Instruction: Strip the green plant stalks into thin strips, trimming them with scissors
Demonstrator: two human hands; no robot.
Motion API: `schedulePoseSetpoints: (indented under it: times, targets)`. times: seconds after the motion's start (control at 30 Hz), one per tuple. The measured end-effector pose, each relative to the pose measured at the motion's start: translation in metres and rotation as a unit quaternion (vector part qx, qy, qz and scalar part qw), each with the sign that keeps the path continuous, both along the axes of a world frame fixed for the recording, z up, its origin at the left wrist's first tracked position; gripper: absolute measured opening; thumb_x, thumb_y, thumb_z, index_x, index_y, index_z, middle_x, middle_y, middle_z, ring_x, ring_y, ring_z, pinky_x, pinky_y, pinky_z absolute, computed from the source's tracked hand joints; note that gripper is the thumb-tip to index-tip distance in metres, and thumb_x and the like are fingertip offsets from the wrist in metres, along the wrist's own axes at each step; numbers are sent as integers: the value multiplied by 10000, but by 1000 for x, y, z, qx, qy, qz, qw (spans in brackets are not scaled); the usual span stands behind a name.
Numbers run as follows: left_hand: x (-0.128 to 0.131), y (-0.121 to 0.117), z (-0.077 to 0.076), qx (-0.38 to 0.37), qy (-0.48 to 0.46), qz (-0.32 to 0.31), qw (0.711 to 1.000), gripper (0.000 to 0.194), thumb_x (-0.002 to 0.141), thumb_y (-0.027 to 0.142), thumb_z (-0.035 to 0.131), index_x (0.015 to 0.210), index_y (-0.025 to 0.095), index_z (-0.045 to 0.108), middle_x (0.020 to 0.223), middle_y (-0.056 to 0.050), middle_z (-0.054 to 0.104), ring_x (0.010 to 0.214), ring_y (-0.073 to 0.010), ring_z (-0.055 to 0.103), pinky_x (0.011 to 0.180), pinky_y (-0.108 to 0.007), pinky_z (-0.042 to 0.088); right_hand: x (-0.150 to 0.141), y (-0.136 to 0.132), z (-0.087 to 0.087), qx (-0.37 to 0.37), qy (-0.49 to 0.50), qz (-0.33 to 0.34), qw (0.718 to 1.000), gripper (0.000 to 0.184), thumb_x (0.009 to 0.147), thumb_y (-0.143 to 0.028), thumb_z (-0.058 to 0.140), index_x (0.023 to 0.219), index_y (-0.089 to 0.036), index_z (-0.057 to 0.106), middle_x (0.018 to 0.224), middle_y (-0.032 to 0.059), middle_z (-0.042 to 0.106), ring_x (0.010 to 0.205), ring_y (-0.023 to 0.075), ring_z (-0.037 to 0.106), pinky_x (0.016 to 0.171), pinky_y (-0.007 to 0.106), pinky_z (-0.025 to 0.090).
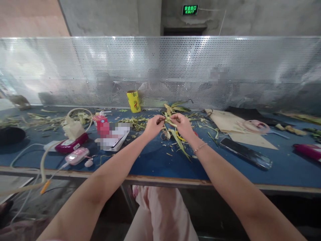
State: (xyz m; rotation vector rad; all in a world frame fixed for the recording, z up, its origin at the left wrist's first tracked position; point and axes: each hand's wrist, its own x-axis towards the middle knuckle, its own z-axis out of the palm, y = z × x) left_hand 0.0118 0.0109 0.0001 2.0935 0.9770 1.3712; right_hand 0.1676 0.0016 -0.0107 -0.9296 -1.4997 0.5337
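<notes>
My left hand (pixel 153 126) and my right hand (pixel 182 124) are raised just above the blue table top (pixel 155 160), fingertips close together. Between them they pinch a pale green leaf strip (pixel 168 121), one hand at each end. A longer green strip (pixel 180 144) hangs down from under my right hand onto the table. A thin bracelet (pixel 200 147) circles my right wrist. Leaf scraps (pixel 134 122) lie scattered just behind my hands.
A yellow cup (pixel 133 101) stands by the perforated metal screen (pixel 160 67). Left: a red carton (pixel 100 122), a pink device (pixel 76 155), cables. Right: a black phone (pixel 245 153), brown paper (pixel 240 129), a pink hand fan (pixel 254 126). People sit behind the screen.
</notes>
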Motion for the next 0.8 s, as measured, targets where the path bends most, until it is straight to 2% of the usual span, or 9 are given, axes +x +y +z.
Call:
schedulePoseSetpoints:
  times: [0.13, 0.23, 0.4, 0.57, 0.8]
  targets:
    - [-1, 6, -2, -68, -26, -25, 997, 132, 714, 249, 545, 728, 138, 615, 674, -26, 636, 642, -121, 577, 645, -254, 450, -5, -8, 5, 16, -25, -35, 999, 206, 744, -420, 547, 779, -217, 536, 760, 13, 567, 610, 131, 536, 600, 293, 449]
    - [-4, 8, -1, -78, -22, -27, 996, 159, 713, 285, 556, 677, 139, 608, 652, -13, 616, 614, -108, 535, 618, -243, 419, -5, -9, 8, 19, -33, -41, 998, 174, 753, -386, 535, 773, -213, 538, 717, 7, 559, 613, 137, 524, 629, 308, 441]
    - [-7, 3, 10, -34, 44, 25, 998, 146, 736, 254, 538, 645, 147, 577, 652, -8, 599, 610, -104, 500, 608, -240, 389, -1, -5, 8, 49, -33, -49, 997, 165, 749, -352, 543, 782, -193, 574, 784, 26, 597, 734, 156, 560, 739, 335, 439]
    - [-11, -1, 20, 13, 99, 93, 991, 133, 739, 216, 518, 627, 162, 567, 627, -7, 590, 607, -119, 493, 607, -251, 377, -1, -5, 10, 44, -30, -51, 997, 158, 745, -339, 554, 778, -190, 592, 788, 27, 617, 747, 160, 577, 758, 335, 446]
    - [-15, 4, 22, 58, 109, 118, 985, 152, 739, 199, 500, 595, 171, 540, 633, -24, 595, 612, -135, 504, 629, -264, 392, -5, -7, 13, 49, -34, -47, 997, 152, 738, -343, 558, 774, -200, 600, 788, 29, 625, 734, 158, 580, 754, 335, 463]
